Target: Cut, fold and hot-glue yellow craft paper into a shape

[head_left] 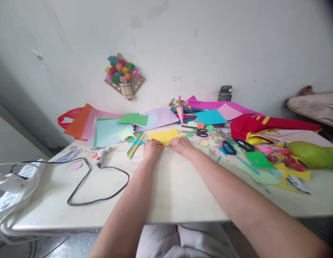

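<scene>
A yellow sheet of paper lies on the table in front of me, its near edge between my hands. My left hand has its fingers closed on the near left part of the sheet. At the near right corner, my right hand pinches the same paper. Blue and yellow paper strips lie crossed just left of my left hand. Black-handled scissors rest beyond my right hand, among small cut-out paper shapes.
To the left are a white hot glue gun, its looping black cord and a power strip. Coloured sheets line the back beside a small pink paper cone of flowers. Blue-handled scissors and a green pomelo-like fruit lie right.
</scene>
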The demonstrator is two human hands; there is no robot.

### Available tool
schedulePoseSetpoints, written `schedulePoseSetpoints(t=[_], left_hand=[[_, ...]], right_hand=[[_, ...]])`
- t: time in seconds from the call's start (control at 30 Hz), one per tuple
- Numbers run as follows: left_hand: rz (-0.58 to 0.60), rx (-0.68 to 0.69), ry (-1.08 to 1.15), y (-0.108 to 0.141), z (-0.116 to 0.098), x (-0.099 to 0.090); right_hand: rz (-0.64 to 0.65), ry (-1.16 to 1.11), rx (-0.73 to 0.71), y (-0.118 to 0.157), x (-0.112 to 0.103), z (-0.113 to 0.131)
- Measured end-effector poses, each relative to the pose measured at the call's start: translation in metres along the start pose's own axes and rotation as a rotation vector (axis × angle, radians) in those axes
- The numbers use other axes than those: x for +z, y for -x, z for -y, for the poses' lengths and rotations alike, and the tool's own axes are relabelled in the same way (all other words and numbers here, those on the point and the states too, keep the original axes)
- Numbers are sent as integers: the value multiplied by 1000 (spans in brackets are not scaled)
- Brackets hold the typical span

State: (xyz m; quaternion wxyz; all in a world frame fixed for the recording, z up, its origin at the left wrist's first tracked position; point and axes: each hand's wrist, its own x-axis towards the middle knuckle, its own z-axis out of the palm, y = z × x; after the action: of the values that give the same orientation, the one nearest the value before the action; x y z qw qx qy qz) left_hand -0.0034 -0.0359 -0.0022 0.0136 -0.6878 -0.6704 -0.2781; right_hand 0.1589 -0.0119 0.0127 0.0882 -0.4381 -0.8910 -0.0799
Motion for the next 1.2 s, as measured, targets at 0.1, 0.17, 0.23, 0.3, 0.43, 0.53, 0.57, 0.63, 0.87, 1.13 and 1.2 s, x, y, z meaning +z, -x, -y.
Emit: schedulePoseSetpoints(t=[0.1,0.17,0.23,0.3,0.43,0.53,0.57,0.63,0.87,1.13,1.2], left_hand=[[11,34,-5,-1,0,0],[17,60,11,-1,1,1],[11,85,30,-2,2,1],[1,92,37,-2,3,2],[5,67,48,-3,4,3],[1,59,65,-5,6,6],[-5,58,70,-6,7,7],[-17,58,82,-7,9,9],[-22,69,127,-9,12,11],[-6,54,184,-8,11,8],[-8,51,213,-8,12,8]], right_hand=[[-9,-19,-10,1,1,-2],[-42,-34,-31,1,4,-5],[-89,-62,-44,0,7,-7],[-126,-105,-32,-1,10,-8],[-136,-176,36,-4,13,-8],[-136,-197,69,-6,13,-7],[-139,-205,80,-6,13,-7],[-148,-226,98,-8,15,-7],[-210,-299,89,-14,25,-13],[-219,-323,52,-15,26,-15],[-218,-325,49,-16,26,-16]])
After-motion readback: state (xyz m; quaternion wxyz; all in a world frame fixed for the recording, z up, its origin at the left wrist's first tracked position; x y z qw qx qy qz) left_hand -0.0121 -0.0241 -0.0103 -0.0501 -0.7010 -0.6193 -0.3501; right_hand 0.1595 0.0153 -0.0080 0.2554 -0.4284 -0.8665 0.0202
